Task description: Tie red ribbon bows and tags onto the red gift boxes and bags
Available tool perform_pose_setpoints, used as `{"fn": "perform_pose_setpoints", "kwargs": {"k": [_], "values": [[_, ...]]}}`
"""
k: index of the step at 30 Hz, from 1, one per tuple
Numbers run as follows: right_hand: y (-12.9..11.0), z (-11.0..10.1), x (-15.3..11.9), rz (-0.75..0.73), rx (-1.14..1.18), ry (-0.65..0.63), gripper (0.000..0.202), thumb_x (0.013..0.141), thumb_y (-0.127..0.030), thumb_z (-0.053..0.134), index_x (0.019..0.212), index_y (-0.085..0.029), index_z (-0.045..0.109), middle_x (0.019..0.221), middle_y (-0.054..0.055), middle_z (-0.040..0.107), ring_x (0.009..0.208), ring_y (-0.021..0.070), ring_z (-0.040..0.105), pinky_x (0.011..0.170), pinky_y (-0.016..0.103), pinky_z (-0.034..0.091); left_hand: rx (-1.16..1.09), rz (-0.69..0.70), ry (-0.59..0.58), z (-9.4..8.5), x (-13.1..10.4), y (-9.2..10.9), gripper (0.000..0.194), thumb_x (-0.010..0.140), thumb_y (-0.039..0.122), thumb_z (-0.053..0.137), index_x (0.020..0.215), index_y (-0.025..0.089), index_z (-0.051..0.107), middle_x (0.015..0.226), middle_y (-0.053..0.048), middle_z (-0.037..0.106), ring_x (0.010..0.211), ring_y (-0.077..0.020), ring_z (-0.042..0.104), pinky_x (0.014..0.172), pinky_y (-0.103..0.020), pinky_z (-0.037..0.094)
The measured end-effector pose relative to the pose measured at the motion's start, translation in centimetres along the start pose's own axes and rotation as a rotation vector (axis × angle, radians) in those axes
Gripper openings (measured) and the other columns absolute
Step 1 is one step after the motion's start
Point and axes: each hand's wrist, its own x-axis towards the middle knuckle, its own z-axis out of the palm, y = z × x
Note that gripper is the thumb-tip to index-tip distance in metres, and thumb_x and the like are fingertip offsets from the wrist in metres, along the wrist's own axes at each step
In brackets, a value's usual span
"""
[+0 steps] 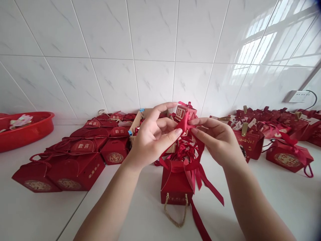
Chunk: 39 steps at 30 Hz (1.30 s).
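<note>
My left hand (155,135) pinches a loop of red ribbon (184,122) between thumb and fingers. On the other side my right hand (216,138) grips the same ribbon, its thumb and forefinger closed close to the left fingertips. Below both hands stands a red gift box (175,182) with a twisted gold cord handle (175,221) hanging at its front. Ribbon passes around the top of this box, and loose tails trail down its right side onto the table. Part of the ribbon is hidden behind my fingers.
Rows of red gift boxes (80,167) stand at left, beside a red plastic basin (30,137). Behind my hands is a cardboard box (136,121) with ribbons around it. More red bags and boxes (289,155) fill the right side, against a tiled wall (155,40).
</note>
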Motion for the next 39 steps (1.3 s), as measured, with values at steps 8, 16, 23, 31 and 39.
{"fn": "perform_pose_setpoints", "kwargs": {"k": [8, 16, 23, 31, 39], "values": [[0.0, 0.8, 0.0, -0.067, -0.036, -0.034, 0.012, 0.082, -0.027, 0.069, 0.093, -0.023, 0.064, 0.091, 0.004, 0.069, 0.073, 0.0143, 0.064, 0.062, 0.026, 0.054, 0.112, -0.079, 0.026, 0.2, 0.3, -0.7, 0.038, 0.082, 0.029, 0.070, 0.113, 0.023, 0.050, 0.076, 0.001, 0.066, 0.071, -0.0146, 0.065, 0.064, -0.024, 0.051], [-0.1, 1.2, -0.3, -0.056, 0.004, -0.035, 0.028, 0.082, -0.023, 0.071, 0.107, -0.026, 0.060, 0.084, 0.000, 0.066, 0.071, 0.0112, 0.061, 0.057, 0.020, 0.051, 0.109, -0.072, 0.058, 0.1, 0.9, -1.0, 0.013, 0.076, 0.026, 0.076, 0.079, 0.017, 0.067, 0.078, 0.000, 0.071, 0.071, -0.0122, 0.066, 0.061, -0.019, 0.051], [0.2, 1.3, 0.0, -0.035, -0.034, -0.082, 0.010, 0.084, -0.030, 0.069, 0.092, -0.024, 0.071, 0.081, 0.002, 0.071, 0.075, 0.0158, 0.066, 0.066, 0.028, 0.056, 0.143, -0.091, 0.029, 0.0, 0.8, -0.9, 0.014, 0.074, 0.028, 0.077, 0.077, 0.016, 0.069, 0.077, -0.003, 0.070, 0.073, -0.0159, 0.067, 0.066, -0.025, 0.054], [0.6, -0.6, 0.7, -0.339, -0.272, -0.181, 0.013, 0.088, -0.018, 0.063, 0.091, -0.027, 0.072, 0.087, 0.002, 0.071, 0.084, 0.0160, 0.067, 0.077, 0.031, 0.056, 0.292, -0.305, -0.253, -2.3, 0.9, -1.1, 0.019, 0.078, 0.028, 0.069, 0.096, 0.022, 0.067, 0.086, -0.004, 0.068, 0.077, -0.0169, 0.064, 0.064, -0.027, 0.050], [0.3, -2.1, 0.7, -0.652, -0.832, -0.337, 0.034, 0.088, -0.004, 0.051, 0.098, -0.028, 0.072, 0.099, 0.006, 0.068, 0.093, 0.0205, 0.064, 0.079, 0.036, 0.055, 0.284, -0.418, -0.201, -2.2, 1.0, -1.0, 0.020, 0.082, 0.037, 0.062, 0.077, 0.018, 0.064, 0.077, -0.004, 0.067, 0.072, -0.0183, 0.061, 0.063, -0.029, 0.046]]}}
